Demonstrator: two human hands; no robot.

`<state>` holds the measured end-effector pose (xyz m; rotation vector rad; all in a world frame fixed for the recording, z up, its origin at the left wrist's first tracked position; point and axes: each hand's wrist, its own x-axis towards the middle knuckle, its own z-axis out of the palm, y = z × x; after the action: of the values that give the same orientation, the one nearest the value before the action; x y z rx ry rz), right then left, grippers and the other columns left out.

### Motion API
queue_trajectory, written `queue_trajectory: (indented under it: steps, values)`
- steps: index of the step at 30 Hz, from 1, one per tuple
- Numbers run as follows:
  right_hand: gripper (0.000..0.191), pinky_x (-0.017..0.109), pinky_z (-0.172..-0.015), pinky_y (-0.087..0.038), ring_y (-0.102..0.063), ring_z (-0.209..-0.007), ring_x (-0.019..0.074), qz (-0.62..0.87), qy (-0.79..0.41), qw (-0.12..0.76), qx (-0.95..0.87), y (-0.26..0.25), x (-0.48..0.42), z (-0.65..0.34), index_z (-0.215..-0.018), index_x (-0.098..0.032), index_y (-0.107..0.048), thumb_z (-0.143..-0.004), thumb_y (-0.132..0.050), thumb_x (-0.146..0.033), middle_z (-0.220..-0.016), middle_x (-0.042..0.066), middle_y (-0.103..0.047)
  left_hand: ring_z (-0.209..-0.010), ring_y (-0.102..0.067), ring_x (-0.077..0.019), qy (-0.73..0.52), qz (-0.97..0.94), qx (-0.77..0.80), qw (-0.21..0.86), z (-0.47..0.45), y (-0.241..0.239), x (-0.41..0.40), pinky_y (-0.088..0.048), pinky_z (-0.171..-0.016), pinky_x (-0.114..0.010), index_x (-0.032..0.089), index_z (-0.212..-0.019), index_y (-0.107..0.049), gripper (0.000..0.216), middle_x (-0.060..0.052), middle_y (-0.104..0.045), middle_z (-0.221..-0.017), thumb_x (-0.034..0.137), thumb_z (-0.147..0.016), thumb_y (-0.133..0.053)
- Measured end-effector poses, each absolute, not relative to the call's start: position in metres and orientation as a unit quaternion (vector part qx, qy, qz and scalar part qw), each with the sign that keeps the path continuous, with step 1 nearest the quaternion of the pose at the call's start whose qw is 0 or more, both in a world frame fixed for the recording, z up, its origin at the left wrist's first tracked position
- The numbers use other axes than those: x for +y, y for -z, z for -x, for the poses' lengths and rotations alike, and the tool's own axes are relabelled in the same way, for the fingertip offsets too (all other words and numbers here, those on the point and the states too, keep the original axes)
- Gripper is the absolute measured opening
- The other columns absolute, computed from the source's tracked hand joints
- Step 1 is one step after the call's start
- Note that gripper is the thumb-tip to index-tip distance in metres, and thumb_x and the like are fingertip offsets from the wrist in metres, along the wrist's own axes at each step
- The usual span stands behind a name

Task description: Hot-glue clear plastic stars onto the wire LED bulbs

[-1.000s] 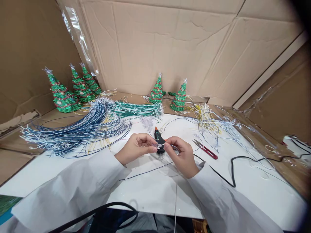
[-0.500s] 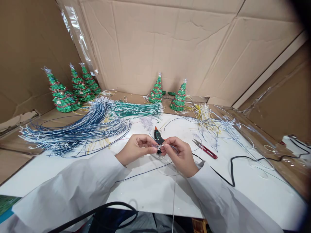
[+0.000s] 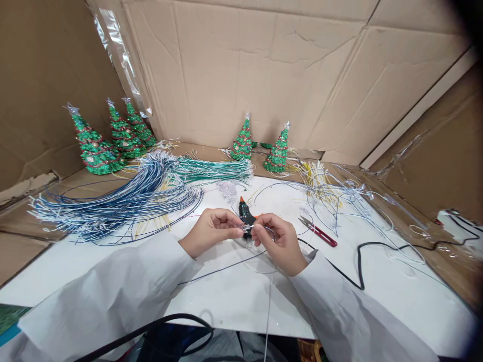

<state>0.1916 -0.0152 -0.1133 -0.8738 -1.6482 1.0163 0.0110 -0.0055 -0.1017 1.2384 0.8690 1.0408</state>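
2 hands of mine come close together above the white tabletop (image 3: pixel 222 306). The fingers of my left hand (image 3: pixel 211 230) pinch a small shiny, clear-and-silver piece (image 3: pixel 246 228) between thumb and forefinger; the fingers of my right hand (image 3: pixel 277 241) are closed on a thin white-tipped strand (image 3: pixel 253 227) at its right end. Whether strand and piece are joined is too small to tell. Right behind them lies a black glue gun (image 3: pixel 243 210) with an orange nozzle, its lower part hidden by my fingers.

To my right I have red-handled metal snips (image 3: pixel 323 235) and, farther over, a bent black cord (image 3: pixel 359 259). A large bundle of thin blue-and-white wires (image 3: pixel 113 203) spreads at my left, next to a bundle of white-ended green wires (image 3: pixel 215 168). A bunch of yellow-and-white wires (image 3: pixel 319 181) sits at the back right. 5 cone-shaped green trees (image 3: pixel 100 156) with red garlands and star tops stand behind: 3 at left, 2 nearer the middle.
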Motion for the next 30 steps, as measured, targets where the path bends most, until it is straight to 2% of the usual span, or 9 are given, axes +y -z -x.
queue_trajectory:
  steps: [16,30]
  values:
    - [0.017,0.024,-0.05,-0.045,-0.055,-0.05,0.0105,0.365,-0.406,0.486,-0.682,0.1125,-0.0161,-0.1921,-0.074,-0.017,-0.055,-0.084,-0.053,-0.031,-0.065,0.0,-0.057,-0.058,-0.062,-0.013,-0.445,-0.52,0.372,0.626,-0.0128,0.1005,-0.0071,-0.05,-0.059,-0.025,0.013,-0.068,-0.068,0.022,-0.001,-0.066,-0.059,0.02,-0.052,-0.082]
    - [0.015,0.023,-0.05,-0.045,-0.054,-0.051,0.0098,0.361,-0.419,0.486,-0.677,0.1148,-0.0165,-0.193,-0.075,-0.017,-0.055,-0.085,-0.053,-0.028,-0.065,0.0,-0.057,-0.055,-0.059,-0.0088,-0.448,-0.5,0.367,0.644,-0.0136,0.1028,-0.008,-0.048,-0.057,-0.02,0.01,-0.069,-0.067,0.023,0.001,-0.064,-0.058,0.016,-0.052,-0.082]
